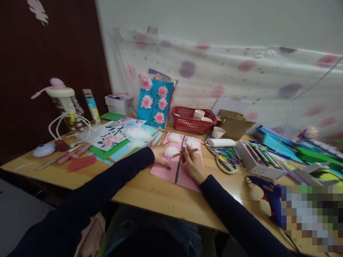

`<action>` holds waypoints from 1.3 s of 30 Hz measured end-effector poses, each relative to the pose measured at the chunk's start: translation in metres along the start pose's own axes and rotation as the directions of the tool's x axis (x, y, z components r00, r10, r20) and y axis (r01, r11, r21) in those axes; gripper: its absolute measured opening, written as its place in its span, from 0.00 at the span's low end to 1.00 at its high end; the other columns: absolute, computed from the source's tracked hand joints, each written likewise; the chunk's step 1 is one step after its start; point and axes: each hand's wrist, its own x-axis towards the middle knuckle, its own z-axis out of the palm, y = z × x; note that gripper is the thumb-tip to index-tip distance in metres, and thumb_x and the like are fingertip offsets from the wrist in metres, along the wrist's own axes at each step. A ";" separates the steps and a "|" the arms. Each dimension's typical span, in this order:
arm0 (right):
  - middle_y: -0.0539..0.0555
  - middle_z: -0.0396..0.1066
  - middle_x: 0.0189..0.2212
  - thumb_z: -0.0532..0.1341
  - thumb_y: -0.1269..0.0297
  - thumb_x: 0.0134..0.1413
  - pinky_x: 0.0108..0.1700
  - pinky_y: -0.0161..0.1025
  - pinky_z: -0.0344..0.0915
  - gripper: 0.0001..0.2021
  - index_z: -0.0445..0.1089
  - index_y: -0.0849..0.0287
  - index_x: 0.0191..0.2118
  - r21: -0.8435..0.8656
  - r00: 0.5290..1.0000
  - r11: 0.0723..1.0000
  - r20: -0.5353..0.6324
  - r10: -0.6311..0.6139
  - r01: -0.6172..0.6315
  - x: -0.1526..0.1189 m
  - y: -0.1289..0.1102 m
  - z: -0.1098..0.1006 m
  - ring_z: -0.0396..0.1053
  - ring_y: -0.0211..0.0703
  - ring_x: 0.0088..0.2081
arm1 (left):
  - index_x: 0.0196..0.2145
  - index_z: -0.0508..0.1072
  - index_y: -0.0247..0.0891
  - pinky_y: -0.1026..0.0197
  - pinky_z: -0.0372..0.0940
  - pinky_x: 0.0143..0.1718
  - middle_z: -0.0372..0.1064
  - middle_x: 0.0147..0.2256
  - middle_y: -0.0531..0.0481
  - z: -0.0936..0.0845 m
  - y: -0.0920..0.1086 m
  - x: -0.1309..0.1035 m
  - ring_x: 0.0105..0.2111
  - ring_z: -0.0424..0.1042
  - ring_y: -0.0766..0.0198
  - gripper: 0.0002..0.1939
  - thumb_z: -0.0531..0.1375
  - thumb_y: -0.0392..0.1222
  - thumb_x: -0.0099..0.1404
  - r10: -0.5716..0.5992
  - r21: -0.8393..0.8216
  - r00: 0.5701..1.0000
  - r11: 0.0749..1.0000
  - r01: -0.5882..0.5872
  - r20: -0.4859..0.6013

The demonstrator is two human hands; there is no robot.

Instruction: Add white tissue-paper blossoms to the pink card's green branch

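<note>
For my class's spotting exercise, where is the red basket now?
In the head view, the red basket stands just right of centre on the table, between the blue card and brown cardboard.

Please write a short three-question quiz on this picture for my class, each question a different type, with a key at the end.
1. Multiple choice: What does the right hand hold?
A) Scissors
B) A brown stick
C) A glue gun

2. True or false: The left hand touches the pink paper.

3. Fill in the blank: Behind the pink paper, some paper cups stand in a red ____.

Key:
1. B
2. True
3. basket
</note>
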 end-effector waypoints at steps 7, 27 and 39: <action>0.51 0.68 0.21 0.46 0.54 0.64 0.28 0.35 0.62 0.16 0.59 0.56 0.28 -0.086 0.998 0.995 0.042 -0.051 0.055 0.002 -0.002 -0.001 0.67 0.40 0.23 | 0.66 0.40 0.36 0.31 0.29 0.58 0.50 0.63 0.29 0.003 -0.002 0.001 0.63 0.45 0.38 0.63 0.67 0.62 0.41 -0.007 0.000 1.000 1.000 0.007 -0.007; 0.55 0.72 0.24 0.47 0.63 0.62 0.29 0.37 0.60 0.10 0.61 0.56 0.31 -0.277 0.931 0.895 0.217 -0.295 0.348 -0.004 -0.036 -0.026 0.69 0.43 0.25 | 0.66 0.41 0.35 0.31 0.26 0.58 0.49 0.62 0.26 0.010 0.008 0.000 0.64 0.42 0.36 0.63 0.65 0.66 0.42 -0.050 -0.014 0.997 0.999 0.050 -0.051; 0.50 0.67 0.16 0.49 0.64 0.62 0.23 0.35 0.58 0.13 0.68 0.57 0.30 -0.441 0.836 0.774 -0.087 -0.542 0.455 -0.004 -0.016 -0.068 0.64 0.38 0.17 | 0.53 0.65 0.40 0.39 0.43 0.59 0.73 0.47 0.43 -0.037 -0.038 0.001 0.54 0.64 0.50 0.19 0.51 0.36 0.64 -0.225 -0.072 0.861 0.974 0.216 -0.455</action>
